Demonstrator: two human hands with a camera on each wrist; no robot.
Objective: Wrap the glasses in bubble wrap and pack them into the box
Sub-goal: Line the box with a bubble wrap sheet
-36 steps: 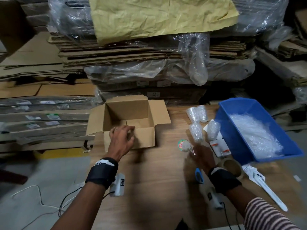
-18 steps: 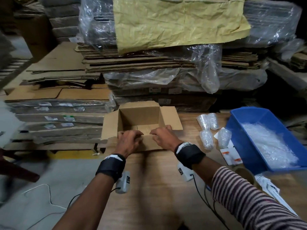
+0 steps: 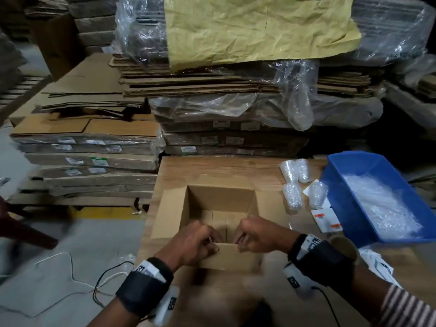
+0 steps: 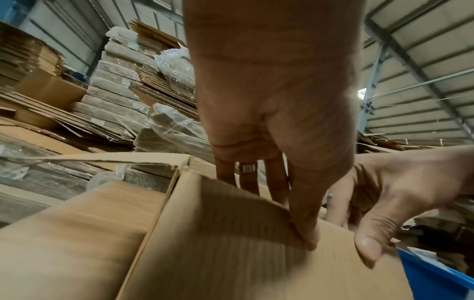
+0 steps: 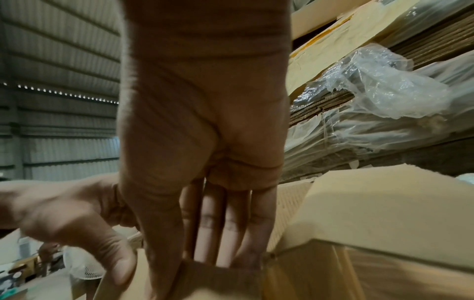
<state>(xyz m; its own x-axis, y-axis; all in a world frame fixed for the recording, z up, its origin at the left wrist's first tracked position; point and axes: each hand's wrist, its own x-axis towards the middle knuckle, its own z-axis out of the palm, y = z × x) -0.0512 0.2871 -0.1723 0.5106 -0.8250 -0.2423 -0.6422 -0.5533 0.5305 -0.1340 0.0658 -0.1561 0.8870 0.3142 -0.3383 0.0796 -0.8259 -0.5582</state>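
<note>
An open cardboard box point(image 3: 219, 200) sits on the wooden table right in front of me, with nothing inside. My left hand point(image 3: 197, 241) and right hand point(image 3: 257, 234) both pinch its near flap point(image 3: 227, 254), thumbs outside and fingers inside. In the left wrist view my left hand point(image 4: 282, 182) grips that flap's edge point(image 4: 231, 233) beside my right hand point(image 4: 379, 203). The right wrist view has my right hand point(image 5: 205, 182) with fingers over the flap point(image 5: 218, 282). Several bubble-wrapped glasses point(image 3: 292, 197) lie on the table right of the box.
A blue bin point(image 3: 339, 185) holding bubble wrap point(image 3: 379, 206) stands at the right. White labels point(image 3: 326, 219) and a tape roll point(image 3: 342, 244) lie near it. Stacks of flat cardboard point(image 3: 212, 86) wrapped in plastic rise behind the table; the floor lies to the left.
My right hand left the items at the right and joined the left on the box's near flap. The box has come closer to me along the table.
</note>
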